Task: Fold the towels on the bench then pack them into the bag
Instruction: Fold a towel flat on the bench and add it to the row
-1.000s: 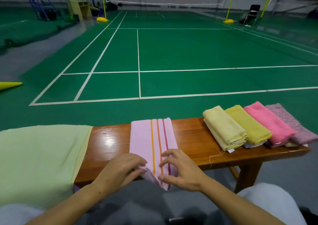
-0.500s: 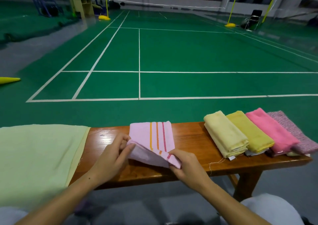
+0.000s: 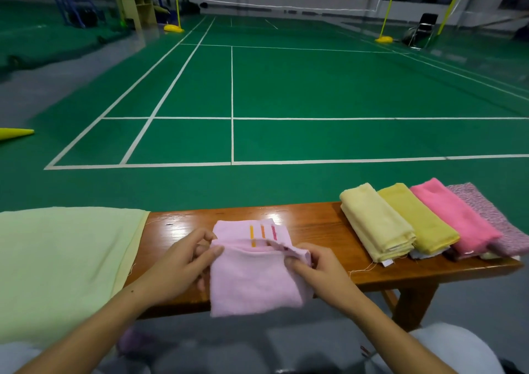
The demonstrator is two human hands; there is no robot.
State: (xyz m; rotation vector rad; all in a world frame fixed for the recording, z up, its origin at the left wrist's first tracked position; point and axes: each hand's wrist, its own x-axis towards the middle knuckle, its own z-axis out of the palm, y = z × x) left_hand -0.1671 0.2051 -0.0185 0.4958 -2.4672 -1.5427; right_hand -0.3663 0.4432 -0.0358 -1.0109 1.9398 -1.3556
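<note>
Pink towel (image 3: 252, 282) lies mid-fold at the lower centre of the wooden counter (image 3: 317, 225), left hand (image 3: 183, 262) and right hand (image 3: 317, 270) pinching its folded edge; four folded towels (image 3: 423, 222) sit right, green court (image 3: 286, 87) beyond.

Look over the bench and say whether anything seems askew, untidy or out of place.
Mostly neat: four folded towels lie side by side at the right end. A loose thread trails by the pale yellow towel, and a white tag pokes out below it. The pink striped towel overhangs the bench mid-fold.
</note>
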